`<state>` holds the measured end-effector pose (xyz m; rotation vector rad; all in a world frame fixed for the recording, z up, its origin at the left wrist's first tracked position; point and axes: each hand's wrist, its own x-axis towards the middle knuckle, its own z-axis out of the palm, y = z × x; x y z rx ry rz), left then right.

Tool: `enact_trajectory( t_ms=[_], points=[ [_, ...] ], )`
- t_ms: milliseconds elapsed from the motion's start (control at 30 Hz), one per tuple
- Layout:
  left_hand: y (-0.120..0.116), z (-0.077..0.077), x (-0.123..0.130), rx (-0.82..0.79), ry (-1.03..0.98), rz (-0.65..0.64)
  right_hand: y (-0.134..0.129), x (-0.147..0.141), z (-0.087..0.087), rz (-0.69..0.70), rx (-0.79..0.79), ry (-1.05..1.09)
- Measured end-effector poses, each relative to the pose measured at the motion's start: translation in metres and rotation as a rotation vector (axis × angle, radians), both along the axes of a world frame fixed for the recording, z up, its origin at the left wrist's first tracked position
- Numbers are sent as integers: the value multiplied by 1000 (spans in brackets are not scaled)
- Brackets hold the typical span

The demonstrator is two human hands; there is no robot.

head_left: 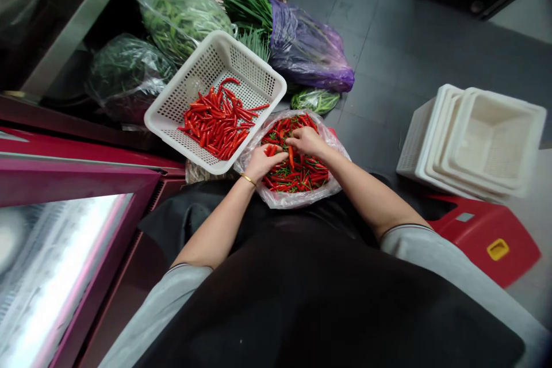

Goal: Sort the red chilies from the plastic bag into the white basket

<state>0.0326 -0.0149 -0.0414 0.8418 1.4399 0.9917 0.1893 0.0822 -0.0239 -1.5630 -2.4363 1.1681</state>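
Red chillies (308, 175), many with green stems, lying in an open clear plastic bag (282, 201), under and around both hands. Left hand (260, 162) curled and narrow, with a few red chilli pieces (271, 150) held between fingers and palm; exact number not possible to tell. At the wrist of this hand, a thin gold bracelet (248, 179). Right hand (305, 141) closed in a small pinch, just beside the left fingers, with one bright red chilli (291, 158) at the fingertips, pointing down over the pile.

Ahead and to the left of the left hand, just beside the bag, a white perforated basket (169, 118), tilted in the view, with loose red chillies (219, 121) on its bottom, mostly without visible green stems. Farther beyond this basket from the left hand, two clear bags of green vegetables (183, 20). Ahead of the right hand, a small bag of greens (314, 101), and behind it a purple bag (310, 49) with long green stalks (248, 3) coming out of its open end. Well apart, to the right of the right hand, a stack of white baskets (487, 138), near a red object with a yellow part (487, 236).
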Motion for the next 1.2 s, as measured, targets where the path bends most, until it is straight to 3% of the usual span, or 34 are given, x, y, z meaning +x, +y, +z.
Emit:
enact_trajectory(
  t_ms=[67, 167, 267, 333, 400, 500, 567, 633, 700, 800, 900, 1000, 1100, 1200],
  points=[
    [0, -3, 18, -7, 5, -100, -22, 13, 2, -43, 42, 83],
    [-2, -7, 36, -137, -18, -175, -50, 23, -3, -3, 245, -34],
    [-8, -6, 35, -293, -115, -225, -64, 26, -5, 112, 378, -159],
    [-12, -3, 27, -225, -85, -278, -65, 25, -5, 97, 356, -102],
    [-16, 1, 19, -2, 54, -354, -65, 20, -8, -25, 204, 63],
    [-24, 9, 17, 314, 229, -472, -69, 11, -22, -333, -221, 366],
    [-28, 15, 20, 401, 241, -547, -74, 9, -32, -539, -413, 483],
    [-28, 21, 17, 424, 227, -574, -78, 13, -36, -634, -450, 495],
    [-23, 24, 7, 399, 238, -485, -78, 21, -29, -576, -425, 450],
    [-12, 24, -10, 358, 251, -352, -69, 33, -5, -337, -419, 438],
    [-5, 24, -11, 332, 156, -456, -54, 39, 17, -163, -473, 505],
    [-6, 24, -3, 245, 28, -474, -50, 34, 26, -153, -440, 528],
    [-10, 22, 4, 245, 109, -444, -69, 24, 32, -150, -198, 494],
    [-13, 17, 2, 203, 401, -390, -100, 17, 39, 92, 113, 391]
  ],
)
